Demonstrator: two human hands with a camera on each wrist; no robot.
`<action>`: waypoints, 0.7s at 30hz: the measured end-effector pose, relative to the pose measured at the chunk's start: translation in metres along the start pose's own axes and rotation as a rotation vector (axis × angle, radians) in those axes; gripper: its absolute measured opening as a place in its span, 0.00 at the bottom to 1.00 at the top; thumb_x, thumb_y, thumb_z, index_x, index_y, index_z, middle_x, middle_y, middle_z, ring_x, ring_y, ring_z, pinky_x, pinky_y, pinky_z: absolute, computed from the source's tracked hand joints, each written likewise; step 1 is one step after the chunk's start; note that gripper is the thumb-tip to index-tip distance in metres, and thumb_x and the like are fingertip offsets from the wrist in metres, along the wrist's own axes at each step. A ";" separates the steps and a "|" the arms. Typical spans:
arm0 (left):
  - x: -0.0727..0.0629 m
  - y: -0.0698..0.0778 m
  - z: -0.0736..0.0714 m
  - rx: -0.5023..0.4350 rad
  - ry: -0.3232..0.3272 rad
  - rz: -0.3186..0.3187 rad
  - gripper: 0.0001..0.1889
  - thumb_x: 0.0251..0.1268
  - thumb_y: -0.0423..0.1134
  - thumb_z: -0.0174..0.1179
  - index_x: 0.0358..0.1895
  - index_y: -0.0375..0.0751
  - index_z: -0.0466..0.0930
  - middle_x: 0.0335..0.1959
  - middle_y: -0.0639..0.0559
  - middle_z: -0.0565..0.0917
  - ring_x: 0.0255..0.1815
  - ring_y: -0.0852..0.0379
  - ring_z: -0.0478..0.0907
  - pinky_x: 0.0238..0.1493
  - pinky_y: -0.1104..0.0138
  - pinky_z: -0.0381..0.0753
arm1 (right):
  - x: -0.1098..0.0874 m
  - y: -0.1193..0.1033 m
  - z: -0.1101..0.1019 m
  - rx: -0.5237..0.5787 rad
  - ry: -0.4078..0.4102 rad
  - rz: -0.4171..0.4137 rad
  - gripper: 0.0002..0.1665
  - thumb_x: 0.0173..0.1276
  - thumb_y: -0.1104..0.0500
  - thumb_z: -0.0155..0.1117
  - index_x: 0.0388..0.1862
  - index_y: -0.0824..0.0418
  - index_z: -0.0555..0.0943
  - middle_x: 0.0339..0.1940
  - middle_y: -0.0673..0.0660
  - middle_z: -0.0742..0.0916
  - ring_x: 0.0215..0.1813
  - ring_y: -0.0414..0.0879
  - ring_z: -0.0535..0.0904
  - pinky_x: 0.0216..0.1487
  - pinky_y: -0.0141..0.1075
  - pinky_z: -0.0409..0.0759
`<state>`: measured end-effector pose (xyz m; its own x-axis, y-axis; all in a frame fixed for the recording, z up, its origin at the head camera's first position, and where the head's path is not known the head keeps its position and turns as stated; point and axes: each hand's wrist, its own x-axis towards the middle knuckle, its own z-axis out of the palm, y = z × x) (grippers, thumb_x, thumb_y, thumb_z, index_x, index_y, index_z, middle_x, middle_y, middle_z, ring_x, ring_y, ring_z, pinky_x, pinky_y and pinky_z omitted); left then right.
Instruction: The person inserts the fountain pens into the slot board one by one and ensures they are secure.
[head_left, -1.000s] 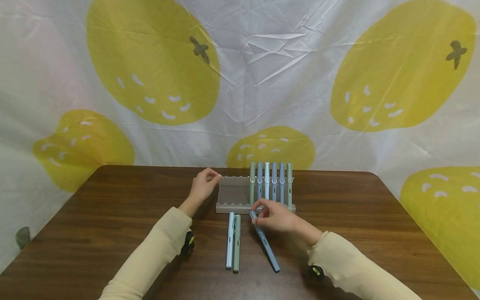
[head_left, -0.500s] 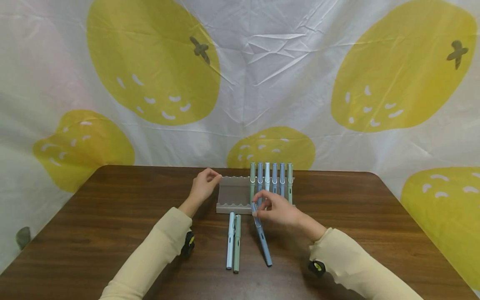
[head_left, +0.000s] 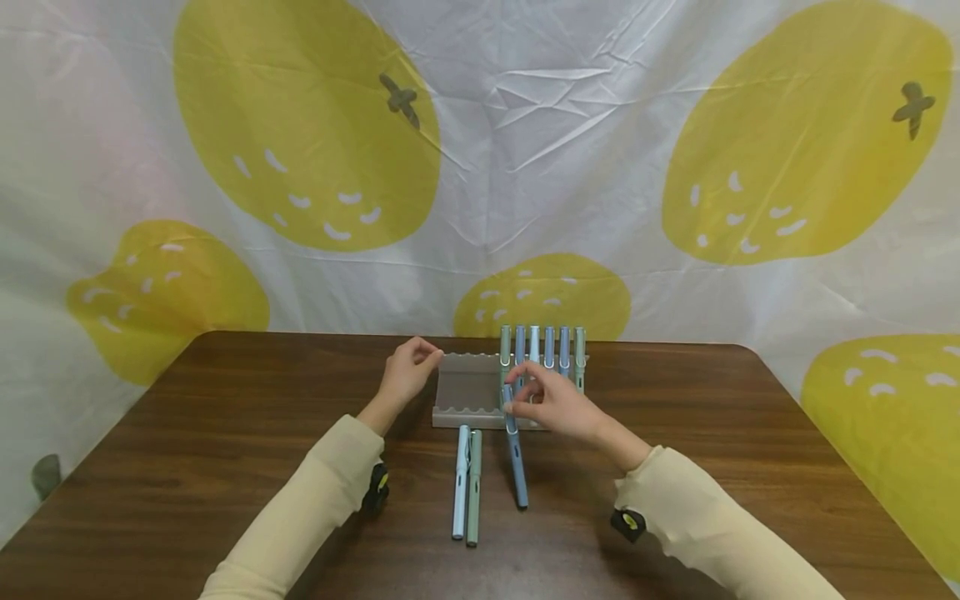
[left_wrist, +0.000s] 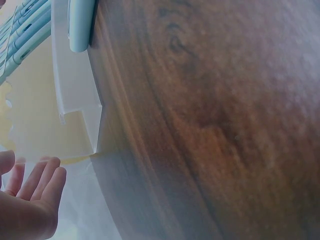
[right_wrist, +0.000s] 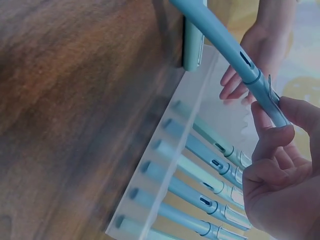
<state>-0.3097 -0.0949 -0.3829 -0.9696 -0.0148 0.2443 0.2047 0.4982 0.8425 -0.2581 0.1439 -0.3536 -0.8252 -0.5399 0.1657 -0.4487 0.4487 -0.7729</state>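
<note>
Brown desk (head_left: pixel 187 467), fruit-print backdrop (head_left: pixel 487 167) behind. Right grip (head_left: pixel 558 406) pinches blue pen (head_left: pixel 516 458) by its cap (right_wrist: pixel 262 94), cap end toward the rack (head_left: pixel 455 418). Pen likely light, stiff, slightly slick; hold at cap seems best. Left grip (head_left: pixel 405 372) at rack's left end; can't tell if pinching.

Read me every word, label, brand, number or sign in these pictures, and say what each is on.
None can be read in any view.
Blue pen in the right hand: no lettering visible.
Light blue pen and green pen on the table: none legible.
Rack and its six pens: none legible.
Black wrist devices: too small to tell.
Cloth backdrop: printed yellow fruit with dark cross-shaped marks; no words.
</note>
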 end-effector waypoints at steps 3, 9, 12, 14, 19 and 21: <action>-0.001 0.001 0.000 0.001 -0.005 -0.007 0.09 0.61 0.40 0.55 0.36 0.35 0.75 0.37 0.43 0.81 0.44 0.48 0.76 0.43 0.56 0.71 | 0.003 0.002 -0.001 -0.005 0.017 -0.004 0.18 0.58 0.58 0.63 0.46 0.57 0.70 0.27 0.51 0.82 0.21 0.50 0.74 0.19 0.37 0.71; -0.002 0.002 0.000 0.010 -0.011 -0.016 0.11 0.61 0.41 0.55 0.37 0.35 0.75 0.39 0.43 0.80 0.46 0.47 0.75 0.43 0.55 0.71 | 0.009 0.003 -0.004 -0.050 0.041 -0.029 0.17 0.60 0.59 0.61 0.46 0.57 0.69 0.27 0.50 0.83 0.19 0.50 0.72 0.21 0.36 0.69; -0.002 0.002 0.000 0.014 -0.008 -0.015 0.11 0.61 0.41 0.55 0.37 0.35 0.75 0.39 0.42 0.80 0.46 0.47 0.74 0.44 0.55 0.71 | 0.012 0.002 -0.005 -0.034 0.051 -0.029 0.17 0.60 0.59 0.61 0.47 0.57 0.69 0.28 0.52 0.83 0.24 0.53 0.75 0.23 0.37 0.70; -0.002 0.002 0.000 0.013 -0.009 -0.016 0.10 0.61 0.41 0.55 0.37 0.35 0.75 0.39 0.42 0.80 0.46 0.46 0.74 0.44 0.55 0.71 | 0.015 0.000 -0.006 -0.021 0.060 -0.025 0.17 0.60 0.59 0.61 0.47 0.57 0.69 0.28 0.52 0.83 0.27 0.56 0.77 0.24 0.38 0.71; -0.002 0.002 0.000 0.007 -0.011 -0.018 0.10 0.61 0.40 0.54 0.37 0.35 0.75 0.39 0.42 0.80 0.46 0.46 0.75 0.44 0.55 0.71 | 0.022 -0.003 -0.007 -0.060 0.096 -0.030 0.17 0.60 0.59 0.61 0.46 0.56 0.69 0.28 0.51 0.82 0.30 0.55 0.79 0.26 0.38 0.72; -0.002 0.003 0.000 0.007 -0.010 -0.016 0.10 0.61 0.40 0.54 0.37 0.35 0.75 0.39 0.42 0.80 0.46 0.46 0.75 0.44 0.55 0.71 | 0.025 -0.004 -0.008 -0.090 0.112 -0.040 0.17 0.60 0.59 0.61 0.46 0.56 0.69 0.28 0.51 0.82 0.30 0.52 0.78 0.27 0.38 0.72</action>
<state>-0.3074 -0.0938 -0.3809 -0.9741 -0.0142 0.2258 0.1880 0.5042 0.8429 -0.2790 0.1343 -0.3413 -0.8369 -0.4779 0.2669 -0.5071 0.4933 -0.7068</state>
